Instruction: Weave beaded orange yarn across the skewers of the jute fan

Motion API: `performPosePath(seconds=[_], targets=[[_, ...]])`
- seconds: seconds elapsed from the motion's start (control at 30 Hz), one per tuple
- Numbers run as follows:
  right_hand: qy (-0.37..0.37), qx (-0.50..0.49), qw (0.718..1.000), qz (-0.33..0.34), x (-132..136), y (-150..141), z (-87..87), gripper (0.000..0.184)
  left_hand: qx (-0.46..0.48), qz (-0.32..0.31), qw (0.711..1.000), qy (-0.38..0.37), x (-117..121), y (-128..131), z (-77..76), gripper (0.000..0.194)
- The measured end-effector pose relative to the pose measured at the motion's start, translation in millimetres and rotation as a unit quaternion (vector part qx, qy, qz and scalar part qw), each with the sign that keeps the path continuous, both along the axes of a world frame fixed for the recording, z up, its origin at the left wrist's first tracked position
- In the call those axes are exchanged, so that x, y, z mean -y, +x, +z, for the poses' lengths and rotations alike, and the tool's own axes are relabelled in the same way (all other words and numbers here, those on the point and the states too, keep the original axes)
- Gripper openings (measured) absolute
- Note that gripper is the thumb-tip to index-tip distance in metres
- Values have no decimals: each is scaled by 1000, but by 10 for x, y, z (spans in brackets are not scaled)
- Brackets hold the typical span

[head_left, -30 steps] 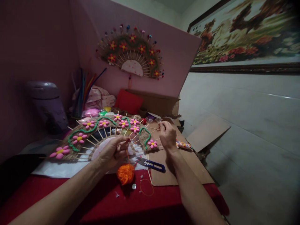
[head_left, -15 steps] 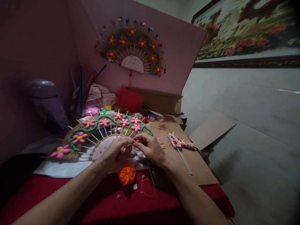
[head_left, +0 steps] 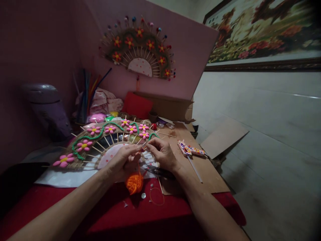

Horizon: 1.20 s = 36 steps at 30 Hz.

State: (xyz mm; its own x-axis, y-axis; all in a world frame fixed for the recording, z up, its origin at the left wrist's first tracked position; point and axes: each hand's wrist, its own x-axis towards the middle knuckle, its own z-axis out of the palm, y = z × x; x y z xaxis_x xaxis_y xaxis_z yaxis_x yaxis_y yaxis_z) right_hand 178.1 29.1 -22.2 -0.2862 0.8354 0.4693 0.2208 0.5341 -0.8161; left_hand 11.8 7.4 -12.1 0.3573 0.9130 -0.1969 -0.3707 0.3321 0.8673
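Currently, both hands work close together, seen from where I stand. Left hand (head_left: pixel 123 159): fingers pinched, apparently on an orange strand (head_left: pixel 138 168), with a small dark red piece (head_left: pixel 142 150) at their tips, too small to identify. Right hand (head_left: pixel 164 156): thumb and forefinger brought together just beside the left tips; cannot tell whether they grip the strand's end. Orange yarn ball (head_left: pixel 134 183) sits on the counter (head_left: pixel 105 207) below the left fingers, its strand running up toward them. Dark snips (head_left: pixel 154 170), partly hidden, lie beneath the right fingers. Flower-trimmed fan (head_left: pixel 110 156) lies beyond and to the left of the left fingers; floral-covered glue gun (head_left: pixel 186 149) rests on cardboard (head_left: pixel 212 179) right of the right fingers. Judgement: the step in hand looks like fine fingertip work on the strand. Method: pinch close to the end so the fibres stay firm; hold the left steady, let the right do the small motions; leave slack above the ball; keep the right fingers off the blades; draw evenly, as soft yarn may fray.
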Motion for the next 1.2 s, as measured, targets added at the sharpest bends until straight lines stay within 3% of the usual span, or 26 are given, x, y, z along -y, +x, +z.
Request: performPosePath(seconds=[0.13,0.27,0.37,0.73,0.93,1.1,1.2], targets=[[-67,-55,995,39,6,22,45,29,7,-2,1000,14,9,-13,-7,22],[-196,-135,966,103,-38,92,70,53,25,-21,999,25,-6,-33,0,27],[-233,-165,951,116,-97,136,56,58,20,-18,999,24,-20,-38,8,19],[-208,-203,951,102,-112,165,90,52,-38,-39,997,60,7,-23,-23,25],[-230,-131,964,20,-201,277,98,60,24,-23,998,49,-37,-77,3,25],[-61,-96,977,-183,-255,354,102,49,59,-28,997,39,-75,-133,14,20],[-47,-120,981,-147,-156,308,162,46,62,-41,996,51,-72,-145,19,19]])
